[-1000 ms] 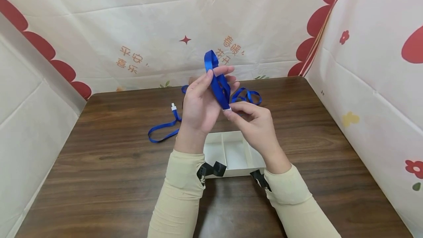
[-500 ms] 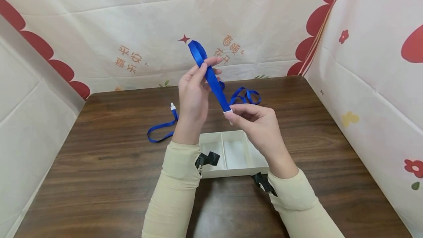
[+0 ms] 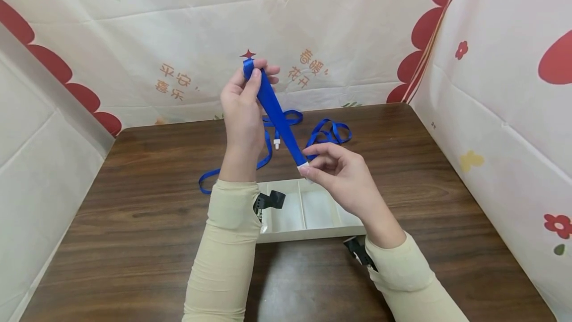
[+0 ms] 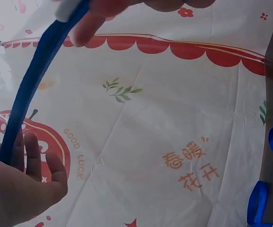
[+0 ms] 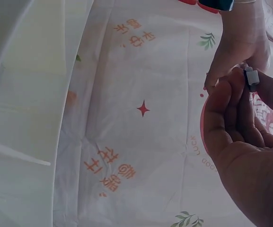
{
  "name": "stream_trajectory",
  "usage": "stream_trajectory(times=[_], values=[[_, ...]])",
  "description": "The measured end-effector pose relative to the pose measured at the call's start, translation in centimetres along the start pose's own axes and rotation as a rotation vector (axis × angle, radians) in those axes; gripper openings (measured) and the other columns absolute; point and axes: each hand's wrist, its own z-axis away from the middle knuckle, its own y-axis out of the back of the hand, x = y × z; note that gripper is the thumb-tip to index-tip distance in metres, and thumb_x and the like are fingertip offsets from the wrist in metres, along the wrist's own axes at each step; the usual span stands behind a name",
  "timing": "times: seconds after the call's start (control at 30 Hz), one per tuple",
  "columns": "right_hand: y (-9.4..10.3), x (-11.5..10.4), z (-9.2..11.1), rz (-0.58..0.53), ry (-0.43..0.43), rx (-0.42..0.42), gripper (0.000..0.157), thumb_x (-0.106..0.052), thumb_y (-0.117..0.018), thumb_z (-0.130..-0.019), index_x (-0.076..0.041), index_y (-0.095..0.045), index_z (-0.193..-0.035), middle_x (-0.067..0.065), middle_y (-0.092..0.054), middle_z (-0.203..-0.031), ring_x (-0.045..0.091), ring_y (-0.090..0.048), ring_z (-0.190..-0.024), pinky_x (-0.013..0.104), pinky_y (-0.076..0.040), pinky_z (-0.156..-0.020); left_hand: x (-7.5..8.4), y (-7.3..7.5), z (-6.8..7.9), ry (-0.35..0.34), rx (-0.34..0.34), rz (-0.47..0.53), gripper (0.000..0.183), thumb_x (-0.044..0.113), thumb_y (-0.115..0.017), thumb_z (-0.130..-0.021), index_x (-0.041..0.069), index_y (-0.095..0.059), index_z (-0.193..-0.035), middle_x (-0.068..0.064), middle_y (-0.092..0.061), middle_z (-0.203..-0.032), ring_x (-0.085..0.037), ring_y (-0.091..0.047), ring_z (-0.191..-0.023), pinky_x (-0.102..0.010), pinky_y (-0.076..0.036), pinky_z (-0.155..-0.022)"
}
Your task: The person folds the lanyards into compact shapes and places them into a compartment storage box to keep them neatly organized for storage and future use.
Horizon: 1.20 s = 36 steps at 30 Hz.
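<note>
A blue lanyard (image 3: 279, 120), folded lengthwise, stretches slantwise between both hands above the table. My left hand (image 3: 243, 108) pinches its upper looped end between thumb and fingers, higher and to the left. Lower down, my right hand (image 3: 341, 175) pinches the white plastic clip (image 3: 303, 168) at the other end; in the right wrist view that clip (image 5: 252, 77) shows between thumb and fingers. The left wrist view has the strap (image 4: 32, 90) running from the left hand (image 4: 22, 184) up to the right hand's fingertips.
A white divided box (image 3: 313, 233) stands beneath the hands on the brown wooden table (image 3: 134, 222). Behind it lie more blue lanyards, one coiled at right (image 3: 341, 133), another with a white clip (image 3: 277, 144) in the middle. Patterned cloth walls (image 3: 214, 29) rise at the back and sides.
My left hand has moved up and left, drawing the lanyard from a loose bunched loop into a straight strip. My right hand has shifted slightly down, still pinching the clip.
</note>
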Motion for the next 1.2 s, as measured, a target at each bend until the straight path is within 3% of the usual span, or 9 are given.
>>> stream_trajectory(times=[0.1,0.2,0.33,0.53,0.7,0.83,0.9,1.07,1.2], values=[[0.0,0.0,0.1,-0.001,0.003,-0.008,0.03,-0.018,-0.08,-0.097,-0.01,-0.072,-0.125,0.008,-0.08,-0.094,0.019,-0.074,-0.089,0.027,-0.058,-0.079,0.3,0.1,-0.1,0.05,-0.044,0.09,0.031,0.02,-0.044,-0.115,0.005,-0.071,-0.119,-0.003,-0.077,-0.105,-0.023,-0.068,-0.104,-0.038,-0.054,-0.1],[0.0,0.0,0.3,0.001,-0.001,-0.021,0.029,-0.018,-0.079,-0.097,-0.009,-0.072,-0.124,0.008,-0.08,-0.093,0.019,-0.074,-0.089,0.028,-0.059,-0.08,0.3,0.1,-0.2,0.128,-0.092,0.255,0.037,0.027,-0.041,-0.116,0.009,-0.073,-0.115,-0.007,-0.073,-0.111,-0.024,-0.063,-0.108,-0.042,-0.051,-0.101],[0.0,0.0,0.4,-0.008,-0.003,-0.042,0.028,-0.016,-0.079,-0.097,-0.007,-0.072,-0.123,0.009,-0.08,-0.094,0.019,-0.075,-0.088,0.029,-0.059,-0.079,0.2,0.2,-0.2,0.198,-0.151,0.373,0.038,0.03,-0.041,-0.116,0.01,-0.073,-0.12,-0.006,-0.068,-0.118,-0.024,-0.059,-0.11,-0.044,-0.049,-0.099],[0.2,-0.1,0.7,-0.029,0.029,-0.032,0.027,-0.014,-0.08,-0.097,-0.008,-0.07,-0.122,0.009,-0.079,-0.093,0.02,-0.073,-0.085,0.028,-0.058,-0.077,0.6,0.4,-0.6,0.161,-0.137,0.242,0.035,0.023,-0.046,-0.114,0.003,-0.072,-0.129,-0.006,-0.07,-0.117,-0.023,-0.061,-0.111,-0.043,-0.051,-0.102],[0.6,-0.1,1.1,-0.054,0.143,0.01,0.023,-0.006,-0.08,-0.095,-0.008,-0.071,-0.116,0.009,-0.078,-0.092,0.017,-0.073,-0.083,0.025,-0.06,-0.076,1.1,0.8,-0.9,0.108,-0.161,0.108,0.033,0.019,-0.049,-0.113,0.001,-0.071,-0.13,-0.005,-0.071,-0.117,-0.024,-0.062,-0.114,-0.043,-0.052,-0.103],[0.7,-0.1,1.3,-0.001,0.272,0.034,0.018,-0.001,-0.079,-0.094,-0.006,-0.077,-0.111,0.008,-0.079,-0.095,0.011,-0.074,-0.085,0.023,-0.062,-0.081,1.4,1.3,-1.0,0.101,-0.169,0.086,0.03,0.017,-0.051,-0.113,0.003,-0.073,-0.126,-0.006,-0.07,-0.115,-0.024,-0.062,-0.11,-0.04,-0.053,-0.102],[0.9,-0.1,1.3,0.035,0.29,0.06,0.021,0.0,-0.079,-0.093,-0.005,-0.077,-0.114,0.008,-0.08,-0.094,0.009,-0.074,-0.084,0.021,-0.062,-0.081,1.4,1.5,-1.0,0.108,-0.156,0.102,0.028,0.016,-0.052,-0.112,0.004,-0.075,-0.122,-0.006,-0.07,-0.113,-0.023,-0.062,-0.106,-0.041,-0.052,-0.102],[1.3,-0.1,1.1,0.11,0.146,0.096,0.027,-0.013,-0.08,-0.096,-0.007,-0.076,-0.123,0.008,-0.079,-0.091,0.013,-0.072,-0.081,0.02,-0.058,-0.075,1.4,1.5,-0.8,0.118,-0.155,0.147,0.026,0.014,-0.053,-0.111,0.008,-0.079,-0.115,-0.005,-0.07,-0.11,-0.023,-0.064,-0.102,-0.041,-0.052,-0.1],[1.6,-0.1,1.2,0.157,0.032,0.061,0.023,-0.023,-0.078,-0.099,-0.008,-0.079,-0.116,0.008,-0.077,-0.093,0.02,-0.069,-0.082,0.025,-0.056,-0.072,1.6,1.3,-0.6,0.115,-0.181,0.157,0.026,0.013,-0.053,-0.111,0.007,-0.078,-0.116,-0.005,-0.069,-0.109,-0.022,-0.067,-0.1,-0.039,-0.057,-0.095]])
